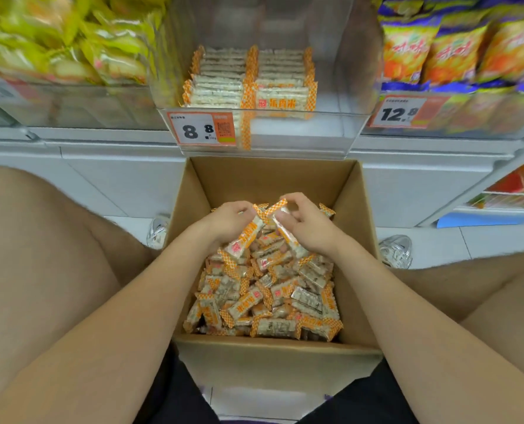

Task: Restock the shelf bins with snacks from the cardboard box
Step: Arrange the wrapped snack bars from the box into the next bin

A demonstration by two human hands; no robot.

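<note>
An open cardboard box [351, 209] stands on the floor between my knees, filled with several small orange-and-white snack bars [273, 298]. My left hand [227, 220] grips one bar [244, 237] at the far end of the pile. My right hand [306, 223] pinches another bar [286, 231] right beside it, and the two bars' upper ends meet. Above the box, a clear shelf bin [300, 136] holds neat rows of the same bars [248, 84].
A bin of yellow-green packets [65, 50] sits to the left, one of orange-and-purple bags [462, 47] to the right. Price tags [201, 128] hang on the bin fronts. A white shelf base [117, 166] stands behind the box. My shoes [397, 250] flank it.
</note>
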